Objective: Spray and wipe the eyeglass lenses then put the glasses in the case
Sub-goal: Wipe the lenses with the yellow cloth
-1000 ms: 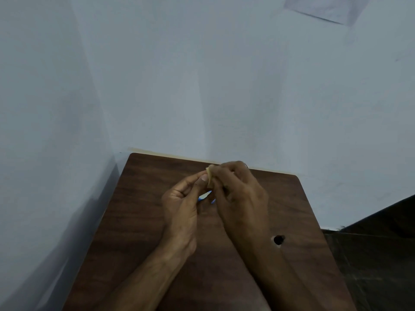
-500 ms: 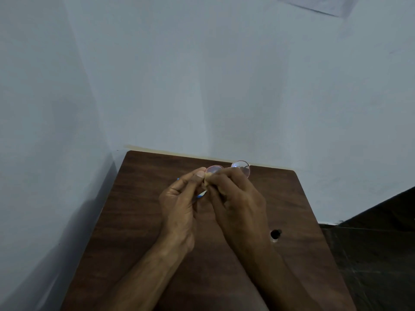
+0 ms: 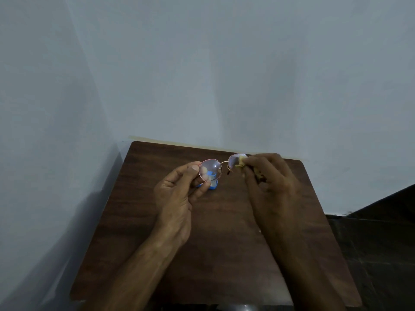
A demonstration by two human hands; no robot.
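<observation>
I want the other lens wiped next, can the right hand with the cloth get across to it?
Probably yes: the left lens shows bare, the left hand pinching only its outer rim, and the right hand is just across the bridge.

From my remote seat, all I see of the person is two bare forearms running in from the bottom edge, each ending in a bare hand. The left hand [image 3: 177,198] and the right hand [image 3: 269,182] carry no gloves, rings, watch or bands that I can make out, and no sleeve reaches into view on either arm. The forearms are lean, with tendons and knuckle ridges showing on the backs of the hands. Short, plain nails show on the left fingers [image 3: 195,168]. The dim light hides finer detail.
</observation>
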